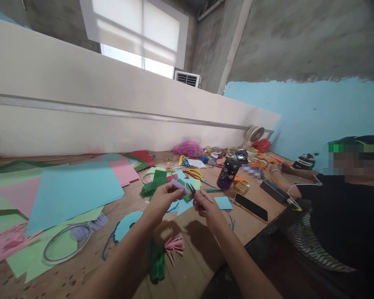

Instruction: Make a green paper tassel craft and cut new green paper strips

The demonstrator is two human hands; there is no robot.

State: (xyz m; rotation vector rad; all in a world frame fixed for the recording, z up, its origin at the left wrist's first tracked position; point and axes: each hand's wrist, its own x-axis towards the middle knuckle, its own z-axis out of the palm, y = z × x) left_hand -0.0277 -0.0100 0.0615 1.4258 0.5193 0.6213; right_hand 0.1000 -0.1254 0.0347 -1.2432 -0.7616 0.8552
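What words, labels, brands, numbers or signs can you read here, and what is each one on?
None can be read.
Dark purple drink bottle with an open lid: pale markings, too small to read.
Black rounded container with white markings: too blurred to read.
Small gold box: no legible lettering.
Black-screened phone: no text visible.
Lilac paper strip in the left hand: no text visible.

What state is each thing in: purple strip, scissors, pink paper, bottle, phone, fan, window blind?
Purple paper strip: pinched in the left hand
Scissors: in the right hand, blades apparently parted
Pink paper: cut into fringe
Bottle: upright, lid open
Phone: flat, screen dark
Fan: upright, running unclear
Window blind: mostly lowered
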